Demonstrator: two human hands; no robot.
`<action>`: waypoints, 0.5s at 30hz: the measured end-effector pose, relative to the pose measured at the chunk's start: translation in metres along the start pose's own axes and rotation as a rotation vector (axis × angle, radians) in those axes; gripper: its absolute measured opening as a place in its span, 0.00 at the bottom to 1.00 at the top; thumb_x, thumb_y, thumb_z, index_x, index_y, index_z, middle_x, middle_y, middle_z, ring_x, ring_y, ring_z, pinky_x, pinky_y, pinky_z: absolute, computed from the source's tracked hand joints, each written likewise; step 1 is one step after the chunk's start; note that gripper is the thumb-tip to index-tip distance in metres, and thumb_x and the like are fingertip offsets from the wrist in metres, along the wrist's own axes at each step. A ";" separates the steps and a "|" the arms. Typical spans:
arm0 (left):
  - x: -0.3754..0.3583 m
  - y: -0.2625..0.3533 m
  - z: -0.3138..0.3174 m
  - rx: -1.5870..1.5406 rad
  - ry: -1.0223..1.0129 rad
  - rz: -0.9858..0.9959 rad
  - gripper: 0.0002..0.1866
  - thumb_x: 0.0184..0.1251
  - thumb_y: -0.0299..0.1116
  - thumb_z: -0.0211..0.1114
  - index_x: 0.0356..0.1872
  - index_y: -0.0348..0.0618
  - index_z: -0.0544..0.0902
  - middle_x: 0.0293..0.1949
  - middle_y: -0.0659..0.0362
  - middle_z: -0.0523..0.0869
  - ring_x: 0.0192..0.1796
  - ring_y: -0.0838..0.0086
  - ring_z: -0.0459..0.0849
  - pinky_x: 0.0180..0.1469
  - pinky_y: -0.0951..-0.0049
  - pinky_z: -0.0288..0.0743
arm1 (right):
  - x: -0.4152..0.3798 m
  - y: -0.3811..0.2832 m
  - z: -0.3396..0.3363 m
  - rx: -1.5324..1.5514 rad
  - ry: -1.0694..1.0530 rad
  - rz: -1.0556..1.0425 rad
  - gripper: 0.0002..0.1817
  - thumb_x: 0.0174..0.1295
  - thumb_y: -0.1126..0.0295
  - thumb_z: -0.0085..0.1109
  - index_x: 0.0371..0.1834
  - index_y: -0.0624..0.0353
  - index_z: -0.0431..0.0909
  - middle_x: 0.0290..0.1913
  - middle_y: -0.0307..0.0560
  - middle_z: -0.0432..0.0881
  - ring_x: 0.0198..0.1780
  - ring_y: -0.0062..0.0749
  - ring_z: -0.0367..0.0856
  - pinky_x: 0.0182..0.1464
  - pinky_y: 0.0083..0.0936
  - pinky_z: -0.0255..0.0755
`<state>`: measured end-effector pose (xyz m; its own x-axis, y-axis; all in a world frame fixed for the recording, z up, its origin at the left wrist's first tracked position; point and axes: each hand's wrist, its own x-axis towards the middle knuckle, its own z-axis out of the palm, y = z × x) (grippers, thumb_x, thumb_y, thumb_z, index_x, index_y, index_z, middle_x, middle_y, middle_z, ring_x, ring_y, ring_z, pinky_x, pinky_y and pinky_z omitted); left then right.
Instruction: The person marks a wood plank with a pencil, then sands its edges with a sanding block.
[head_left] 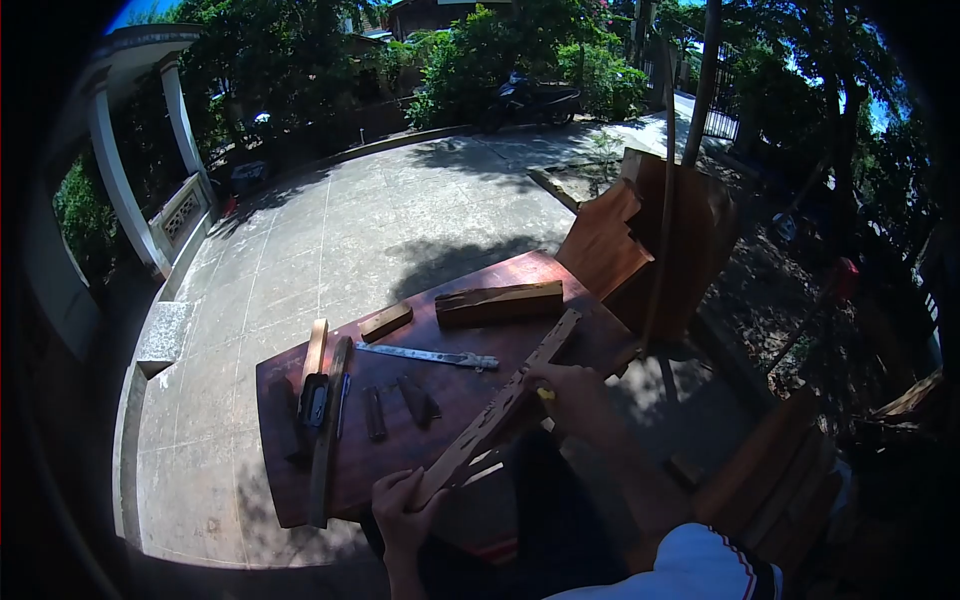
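A long, rough wooden strip [490, 415] slants across the near right part of the reddish wooden tabletop [350, 475]. My left hand [402, 505] is closed around its lower end, close to my body. Higher up the strip, my right hand [568, 392] is closed against its side; a small yellow piece shows at the fingers, too little of it to name. Beyond the strip lies a metal ruler [420, 354] with a fitting at its right end. Two short dark pieces [374, 413] rest left of the strip.
A thick wood block [500, 303] and a smaller block [386, 321] lie toward the table's far side. On the left are a dark strip [328, 450], a black case [314, 400] and a pen [343, 405]. Large boards [610, 240] lean by a thin trunk beyond the table.
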<state>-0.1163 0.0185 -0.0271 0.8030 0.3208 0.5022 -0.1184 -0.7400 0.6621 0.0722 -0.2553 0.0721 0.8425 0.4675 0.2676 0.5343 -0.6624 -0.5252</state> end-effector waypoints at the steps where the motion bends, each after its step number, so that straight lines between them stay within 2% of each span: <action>1: -0.001 -0.002 0.002 -0.029 0.004 -0.026 0.31 0.46 0.35 0.92 0.56 0.38 0.94 0.50 0.47 0.94 0.58 0.54 0.92 0.63 0.55 0.85 | 0.009 0.006 0.001 -0.055 0.018 0.061 0.13 0.68 0.72 0.69 0.55 0.50 0.89 0.48 0.53 0.94 0.50 0.56 0.93 0.53 0.50 0.86; 2: -0.002 -0.006 0.005 -0.059 0.008 -0.048 0.31 0.47 0.35 0.92 0.56 0.38 0.94 0.51 0.46 0.94 0.59 0.54 0.91 0.64 0.55 0.85 | 0.013 0.009 0.001 -0.111 0.040 0.122 0.12 0.69 0.72 0.69 0.54 0.50 0.89 0.48 0.53 0.93 0.50 0.56 0.93 0.53 0.50 0.86; 3: 0.000 -0.011 0.009 -0.089 0.015 -0.069 0.31 0.47 0.35 0.92 0.57 0.38 0.94 0.53 0.46 0.94 0.60 0.54 0.91 0.66 0.54 0.84 | 0.007 -0.003 0.000 -0.151 -0.009 0.057 0.11 0.71 0.70 0.68 0.54 0.51 0.88 0.46 0.53 0.93 0.49 0.57 0.93 0.54 0.49 0.86; 6: 0.000 -0.022 0.015 -0.071 0.044 -0.017 0.31 0.47 0.36 0.91 0.56 0.38 0.94 0.56 0.46 0.94 0.63 0.52 0.90 0.74 0.51 0.79 | -0.019 -0.021 0.019 0.044 0.023 -0.279 0.11 0.73 0.67 0.67 0.56 0.50 0.88 0.43 0.54 0.93 0.49 0.58 0.93 0.55 0.49 0.86; 7: 0.000 -0.022 0.014 -0.049 0.041 0.005 0.31 0.47 0.36 0.91 0.56 0.38 0.94 0.56 0.46 0.94 0.64 0.51 0.89 0.75 0.51 0.78 | -0.020 -0.019 0.012 0.090 -0.068 -0.195 0.12 0.73 0.66 0.67 0.56 0.50 0.88 0.44 0.54 0.93 0.49 0.57 0.93 0.56 0.49 0.86; 10: -0.001 -0.022 0.013 -0.011 0.045 0.036 0.32 0.47 0.38 0.91 0.56 0.39 0.94 0.57 0.47 0.94 0.64 0.50 0.89 0.77 0.48 0.74 | 0.006 0.021 -0.016 0.062 -0.065 -0.016 0.14 0.73 0.67 0.70 0.60 0.51 0.88 0.56 0.50 0.94 0.52 0.55 0.94 0.55 0.48 0.87; 13: -0.002 -0.023 0.017 -0.040 0.049 0.020 0.32 0.47 0.40 0.91 0.56 0.39 0.93 0.56 0.49 0.94 0.64 0.51 0.89 0.77 0.48 0.74 | 0.026 0.031 -0.015 -0.037 0.045 0.158 0.13 0.72 0.66 0.69 0.58 0.49 0.91 0.51 0.54 0.94 0.50 0.54 0.94 0.58 0.50 0.85; 15: -0.004 -0.027 0.019 -0.064 0.044 0.015 0.33 0.48 0.41 0.91 0.57 0.40 0.93 0.56 0.49 0.95 0.63 0.51 0.89 0.76 0.47 0.75 | 0.011 0.011 -0.003 0.003 -0.002 -0.047 0.12 0.74 0.64 0.67 0.58 0.48 0.91 0.48 0.54 0.94 0.50 0.54 0.94 0.59 0.49 0.85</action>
<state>-0.1051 0.0260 -0.0571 0.7744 0.3370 0.5354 -0.1685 -0.7059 0.6880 0.0874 -0.2589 0.0713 0.8163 0.4993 0.2904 0.5731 -0.6377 -0.5146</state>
